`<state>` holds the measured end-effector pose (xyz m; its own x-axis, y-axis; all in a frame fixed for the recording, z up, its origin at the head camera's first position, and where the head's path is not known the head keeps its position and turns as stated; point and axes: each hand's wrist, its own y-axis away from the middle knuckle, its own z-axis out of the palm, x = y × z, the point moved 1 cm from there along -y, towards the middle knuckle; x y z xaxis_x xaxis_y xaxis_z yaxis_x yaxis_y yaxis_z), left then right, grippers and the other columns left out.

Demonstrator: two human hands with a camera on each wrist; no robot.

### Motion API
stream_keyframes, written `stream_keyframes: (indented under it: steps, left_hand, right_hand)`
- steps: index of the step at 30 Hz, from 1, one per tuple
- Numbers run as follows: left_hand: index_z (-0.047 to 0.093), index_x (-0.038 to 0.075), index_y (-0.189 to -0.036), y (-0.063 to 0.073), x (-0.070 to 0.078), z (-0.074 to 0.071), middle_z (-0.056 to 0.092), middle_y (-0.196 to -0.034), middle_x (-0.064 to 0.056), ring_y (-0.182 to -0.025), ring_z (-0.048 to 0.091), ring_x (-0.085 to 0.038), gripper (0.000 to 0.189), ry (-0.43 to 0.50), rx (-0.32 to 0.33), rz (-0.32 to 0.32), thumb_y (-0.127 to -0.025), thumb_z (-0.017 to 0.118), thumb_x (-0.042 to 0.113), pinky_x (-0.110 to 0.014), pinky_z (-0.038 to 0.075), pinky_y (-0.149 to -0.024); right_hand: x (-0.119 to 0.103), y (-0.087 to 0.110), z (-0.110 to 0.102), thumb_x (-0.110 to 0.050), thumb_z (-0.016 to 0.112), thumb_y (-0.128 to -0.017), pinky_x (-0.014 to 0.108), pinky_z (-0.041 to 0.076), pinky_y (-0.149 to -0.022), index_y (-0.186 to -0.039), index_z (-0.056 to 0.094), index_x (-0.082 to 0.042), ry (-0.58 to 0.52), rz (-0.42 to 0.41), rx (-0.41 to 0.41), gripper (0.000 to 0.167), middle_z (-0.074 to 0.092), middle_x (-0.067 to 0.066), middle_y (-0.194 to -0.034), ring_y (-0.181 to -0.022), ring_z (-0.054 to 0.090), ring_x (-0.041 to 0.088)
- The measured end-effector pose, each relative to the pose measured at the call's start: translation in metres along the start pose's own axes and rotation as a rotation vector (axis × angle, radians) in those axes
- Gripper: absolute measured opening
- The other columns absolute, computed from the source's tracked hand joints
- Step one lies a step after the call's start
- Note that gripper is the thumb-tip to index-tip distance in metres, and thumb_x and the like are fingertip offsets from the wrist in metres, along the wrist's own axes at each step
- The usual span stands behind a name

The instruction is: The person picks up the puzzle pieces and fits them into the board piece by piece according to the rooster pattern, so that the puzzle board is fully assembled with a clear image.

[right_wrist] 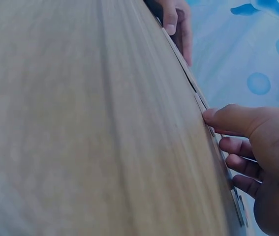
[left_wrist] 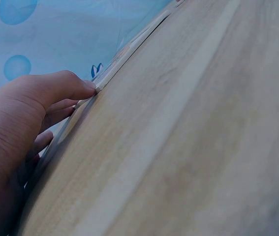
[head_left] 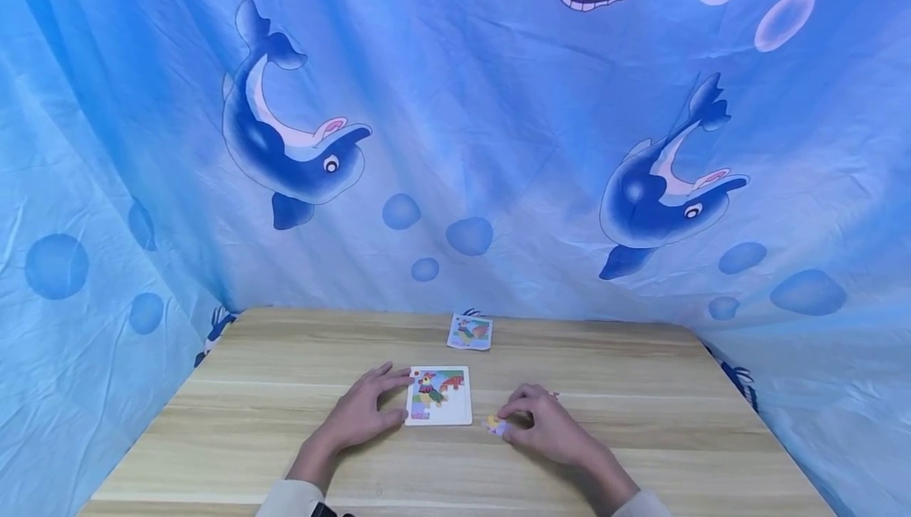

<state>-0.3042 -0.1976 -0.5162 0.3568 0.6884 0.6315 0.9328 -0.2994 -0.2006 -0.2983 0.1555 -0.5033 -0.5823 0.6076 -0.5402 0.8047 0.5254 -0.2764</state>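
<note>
Centrally, one white, square puzzle board (head_left: 457, 411) lies on the pale wooden table (head_left: 413, 473), the left hand (head_left: 360, 411) touching its left edge, fingers extended. Rightward, the right hand (head_left: 546, 426) pinches and partly hides a yellow-and-purple puzzle piece (head_left: 494, 425), near one tiny red bit (head_left: 555, 395). Beyond are one rooster-picture card (head_left: 470, 333) and two blue dolphins (head_left: 259, 145).

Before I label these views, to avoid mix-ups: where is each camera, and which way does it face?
Head: worn on the head, facing forward and down at the puzzle board; left hand, right hand and sleeves show.
Left wrist: on that wrist, looking low across the table toward the blue backdrop; the left hand shows large.
Right wrist: on that wrist, likewise low across the table; right hand shows, with fingers of the left hand beyond.
Shared: head and right wrist views both show both hands.
</note>
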Motion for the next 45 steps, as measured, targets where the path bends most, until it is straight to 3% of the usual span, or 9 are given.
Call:
stream_keyframes:
  steps: [8,13,21,32,39,45]
  left_hand:
    - [0.065,0.021,-0.140,0.001,-0.001,0.000,0.055,-0.156,0.002,-0.154,0.035,-0.039,0.054,0.006,0.000,-0.003,-0.088,0.075,0.033,-0.076,0.028,-0.117]
    - [0.065,0.021,-0.141,0.000,0.000,0.000,0.055,-0.156,0.003,-0.154,0.035,-0.039,0.054,0.005,-0.005,-0.002,-0.088,0.075,0.033,-0.076,0.028,-0.118]
    - [0.065,0.022,-0.141,0.001,0.001,0.000,0.054,-0.156,0.004,-0.155,0.034,-0.038,0.054,0.004,-0.003,-0.005,-0.088,0.075,0.033,-0.077,0.028,-0.117]
    - [0.064,0.020,-0.142,0.001,0.000,0.000,0.054,-0.157,-0.001,-0.154,0.034,-0.040,0.055,0.001,-0.013,0.022,-0.089,0.073,0.033,-0.077,0.027,-0.118]
    - [0.066,0.022,-0.140,0.000,-0.002,0.003,0.055,-0.156,0.002,-0.154,0.035,-0.039,0.054,-0.008,0.002,0.013,-0.088,0.074,0.032,-0.075,0.029,-0.117]
    - [0.066,0.023,-0.140,0.000,-0.002,0.003,0.055,-0.156,0.003,-0.154,0.036,-0.038,0.054,-0.002,0.009,0.003,-0.088,0.075,0.032,-0.076,0.030,-0.116]
  right_hand:
    - [0.002,-0.002,0.005,-0.018,0.086,-0.077,0.048,0.038,-0.096,-0.099,0.080,-0.023,0.011,-0.007,0.027,0.023,0.069,-0.014,-0.103,-0.104,0.060,0.010]
    - [0.001,-0.006,0.006,-0.022,0.086,-0.079,0.044,0.039,-0.093,-0.099,0.079,-0.027,-0.006,0.009,0.038,0.022,0.067,-0.018,-0.102,-0.101,0.059,0.007]
    - [-0.012,-0.024,0.010,-0.021,0.083,-0.083,0.029,0.051,-0.092,-0.106,0.079,-0.023,-0.122,0.061,-0.023,0.023,0.066,-0.014,-0.107,-0.105,0.060,0.010]
    - [-0.034,-0.054,0.032,-0.017,0.083,-0.082,0.022,0.049,-0.083,-0.105,0.079,-0.016,-0.155,-0.014,-0.031,0.024,0.067,-0.006,-0.106,-0.098,0.059,0.012]
    - [-0.039,-0.064,0.043,-0.021,0.081,-0.083,0.019,0.048,-0.077,-0.108,0.079,-0.016,-0.153,-0.003,-0.066,0.025,0.066,-0.005,-0.105,-0.091,0.058,0.011]
    - [-0.041,-0.069,0.050,-0.020,0.083,-0.082,0.024,0.050,-0.085,-0.104,0.080,-0.013,-0.107,-0.022,-0.053,0.023,0.069,-0.002,-0.106,-0.098,0.060,0.011]
